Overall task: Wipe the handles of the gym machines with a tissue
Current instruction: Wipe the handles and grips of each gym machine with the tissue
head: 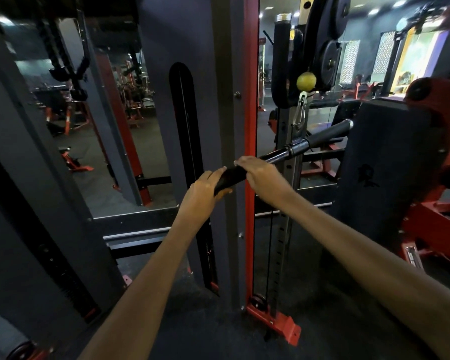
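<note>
A black cable bar (pixel 294 148) hangs slanted from a carabiner (pixel 299 113) on the red and grey cable machine. Its far rubber grip (pixel 330 132) points up to the right. My left hand (pixel 205 189) grips the near, lower grip (pixel 231 175) of the bar from the left. My right hand (pixel 257 171) curls over the same grip just above it. No tissue shows in either hand; one may be hidden under the fingers.
A red upright post (pixel 251 100) and a grey frame panel (pixel 200 100) stand right behind the bar. A padded black seat back (pixel 390 157) is at the right. A yellow ball stopper (pixel 306 81) sits on the cable. Weight plates (pixel 330 61) hang above.
</note>
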A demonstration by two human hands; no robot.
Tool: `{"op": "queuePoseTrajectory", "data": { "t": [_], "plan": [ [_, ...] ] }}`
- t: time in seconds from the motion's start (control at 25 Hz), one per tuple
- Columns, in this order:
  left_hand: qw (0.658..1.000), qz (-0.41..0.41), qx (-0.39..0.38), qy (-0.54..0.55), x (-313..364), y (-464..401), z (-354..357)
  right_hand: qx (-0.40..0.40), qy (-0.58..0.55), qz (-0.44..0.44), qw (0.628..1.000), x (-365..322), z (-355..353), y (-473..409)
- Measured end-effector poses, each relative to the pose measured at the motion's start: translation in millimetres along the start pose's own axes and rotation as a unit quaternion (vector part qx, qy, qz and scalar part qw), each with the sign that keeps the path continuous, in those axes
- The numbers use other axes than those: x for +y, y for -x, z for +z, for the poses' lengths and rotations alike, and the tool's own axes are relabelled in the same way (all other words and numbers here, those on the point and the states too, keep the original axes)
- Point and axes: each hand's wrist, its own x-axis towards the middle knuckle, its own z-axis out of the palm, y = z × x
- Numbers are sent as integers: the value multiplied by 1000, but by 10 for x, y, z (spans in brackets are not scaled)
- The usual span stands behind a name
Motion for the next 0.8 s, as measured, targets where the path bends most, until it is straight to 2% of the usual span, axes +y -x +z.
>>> {"op": "queuePoseTrajectory", "data": {
  "t": [0.04, 0.08, 0.16, 0.2, 0.28, 0.36, 0.4, 0.44, 0.52, 0.56, 0.64, 0.68, 0.72, 0.8],
  "plan": [
    [1000, -1, 1, -2, 2, 14, -7, -12, 16, 4, 1000, 140, -125, -39],
    [1000, -6, -1, -2, 12, 26, -11, 0, 18, 68, 998, 328, -226, -77],
    [1000, -14, -2, 0, 22, 23, 4, 56, -19, 236, 970, 474, -308, -94],
    [1000, -17, 0, 4, 31, 17, 13, 59, -32, 265, 962, 347, -262, -101],
    [1000, -19, 2, 14, 32, 0, 24, 3, -30, 128, 991, -23, -12, -75],
    [1000, -25, -4, 15, 2, 8, 32, -24, 3, -12, 1000, 37, 1, -14],
    [999, -32, -8, 15, 7, 24, 24, -23, 41, -17, 999, 270, -81, -13],
    [999, -39, -11, 15, 21, 40, 7, -1, 67, 27, 997, 532, -162, -10],
    [998, -64, -9, -19, 53, 51, -46, 54, 48, 168, 983, 732, -263, 56],
    [994, -82, -4, -75, 81, 47, -68, 59, 47, 172, 982, 668, -210, 76],
    [974, -109, 10, -199, 170, -28, -86, 39, 53, 59, 996, 459, -29, 121],
    [968, -108, 15, -225, 256, -127, -78, 31, 62, -6, 998, 472, 34, 144],
    [969, -97, 10, -227, 354, -272, -41, 33, 58, -23, 998, 574, 7, 132],
    [971, -50, -37, -233, 523, -621, 133, 92, -15, 99, 991, 801, -133, 176]
  ]
}}
